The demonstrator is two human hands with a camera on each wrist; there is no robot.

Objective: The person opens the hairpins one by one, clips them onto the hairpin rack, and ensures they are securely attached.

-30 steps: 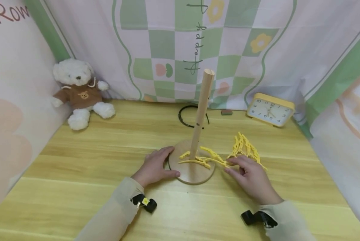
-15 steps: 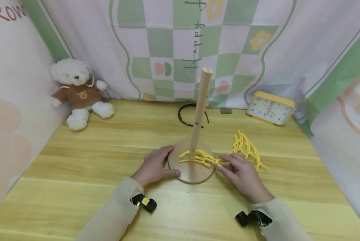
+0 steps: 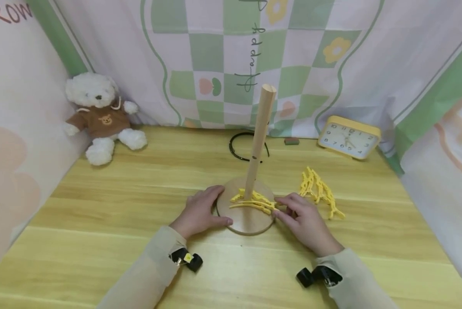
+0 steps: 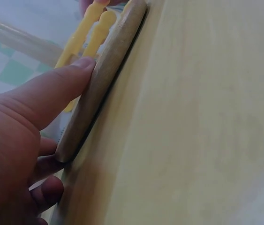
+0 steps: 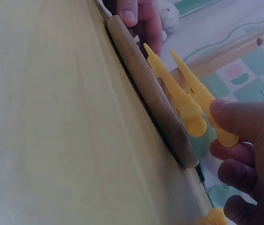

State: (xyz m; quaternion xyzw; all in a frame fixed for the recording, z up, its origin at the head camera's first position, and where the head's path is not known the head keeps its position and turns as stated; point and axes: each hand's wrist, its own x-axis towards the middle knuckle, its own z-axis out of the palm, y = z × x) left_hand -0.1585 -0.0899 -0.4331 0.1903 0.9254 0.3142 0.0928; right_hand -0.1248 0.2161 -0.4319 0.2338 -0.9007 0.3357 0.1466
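A round wooden base (image 3: pixel 246 227) carries an upright wooden post (image 3: pixel 260 137). My left hand (image 3: pixel 200 213) grips the base's left rim, its thumb pressing the edge in the left wrist view. At the opposite side my right hand (image 3: pixel 307 223) pinches one end of a yellow plastic branch-shaped piece (image 5: pixel 202 98) between thumb and fingers. This piece is held over the base, beside another yellow branch-shaped piece (image 5: pixel 174 93) lying there. In the head view the yellow pieces round the post's foot overlap, so their exact contact cannot be told.
Several more yellow pieces (image 3: pixel 318 189) lie heaped beyond my right hand. Behind the post are a black headband (image 3: pixel 234 150) and a small red-and-green block (image 3: pixel 291 141). A yellow clock (image 3: pixel 348 138) stands back right, a white teddy bear (image 3: pixel 103 118) back left.
My right hand has moved left with the pinched yellow piece, bringing it over the base alongside the other pieces. My left hand has stayed on the rim.
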